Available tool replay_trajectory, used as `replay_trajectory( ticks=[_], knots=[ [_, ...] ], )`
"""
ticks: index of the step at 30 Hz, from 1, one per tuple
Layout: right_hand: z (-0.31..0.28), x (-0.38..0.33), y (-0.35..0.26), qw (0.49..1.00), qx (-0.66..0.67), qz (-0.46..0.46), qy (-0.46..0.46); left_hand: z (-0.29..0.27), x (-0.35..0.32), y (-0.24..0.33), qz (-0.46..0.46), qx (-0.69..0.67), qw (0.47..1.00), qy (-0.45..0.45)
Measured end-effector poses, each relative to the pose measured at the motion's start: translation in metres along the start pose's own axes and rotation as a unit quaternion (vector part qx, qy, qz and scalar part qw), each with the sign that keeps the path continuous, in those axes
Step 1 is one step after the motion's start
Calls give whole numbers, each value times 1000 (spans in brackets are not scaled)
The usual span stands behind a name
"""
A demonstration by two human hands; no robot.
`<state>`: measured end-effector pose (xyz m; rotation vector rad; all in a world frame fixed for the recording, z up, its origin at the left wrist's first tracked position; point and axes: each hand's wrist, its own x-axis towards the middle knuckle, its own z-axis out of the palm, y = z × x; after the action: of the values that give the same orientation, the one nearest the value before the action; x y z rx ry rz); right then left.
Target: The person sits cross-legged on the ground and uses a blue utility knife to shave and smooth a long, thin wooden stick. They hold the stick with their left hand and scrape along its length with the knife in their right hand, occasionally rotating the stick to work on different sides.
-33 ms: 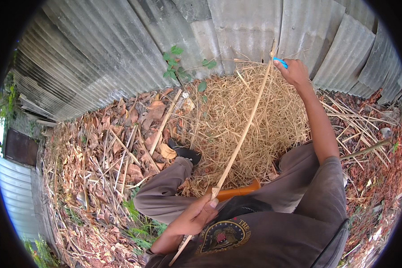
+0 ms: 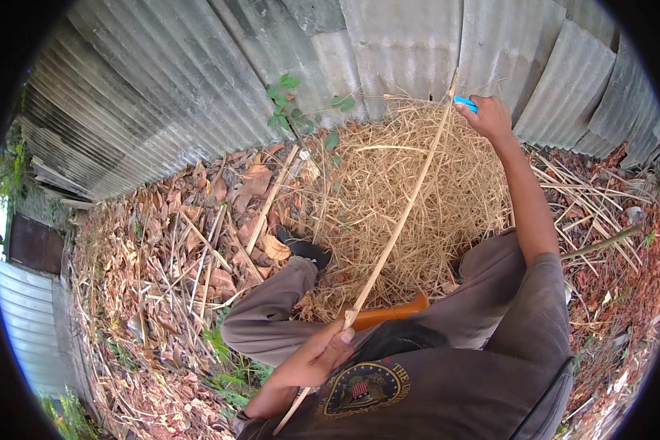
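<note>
A long, pale wooden strip (image 2: 400, 224), probably split bamboo, slants from my lap up toward the metal wall. My left hand (image 2: 326, 354) is closed around its lower part near my belly, and the strip's tail pokes out below. A small node shows just above the thumb. At the far end, my right hand (image 2: 489, 117) grips a blue-handled knife (image 2: 466, 104) against the strip's edge; the blade is too small to make out. Beneath the strip lies a heap of thin, straw-coloured shavings (image 2: 433, 198), with one longer pale curl (image 2: 392, 148) on top.
A corrugated metal fence (image 2: 403, 51) stands just beyond the heap. My bent legs (image 2: 271, 323) flank an orange object (image 2: 389, 313) close to my lap. Dry leaves (image 2: 176, 257) and loose sticks lie left; more strips (image 2: 587, 191) lie right. A green plant (image 2: 282, 110) grows by the fence.
The shaving bunched at the strip's far end is gone from there, and a pale curl now lies on the heap. My right hand and the strip's tip have shifted slightly right.
</note>
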<state>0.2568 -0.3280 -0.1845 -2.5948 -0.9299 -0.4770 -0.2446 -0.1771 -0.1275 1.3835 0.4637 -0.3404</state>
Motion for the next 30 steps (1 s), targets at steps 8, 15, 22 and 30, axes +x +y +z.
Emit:
replay_trajectory(
  ticks=[8, 15, 22, 30],
  knots=[
    [28, -25, 113, 921, 39, 385, -41, -13, -45, -31, -44, -29, 999, 11],
    [26, -31, 12, 932, -36, 193, -304, -23, -5, -19, 59, -9, 990, 131],
    [8, -64, -104, 978, 87, 7, -187, -23, 32, -9, 130, -30, 980, 147],
    [-18, -141, -202, 912, 228, -286, -184, 1, 64, 4, 139, -92, 975, 149]
  ],
)
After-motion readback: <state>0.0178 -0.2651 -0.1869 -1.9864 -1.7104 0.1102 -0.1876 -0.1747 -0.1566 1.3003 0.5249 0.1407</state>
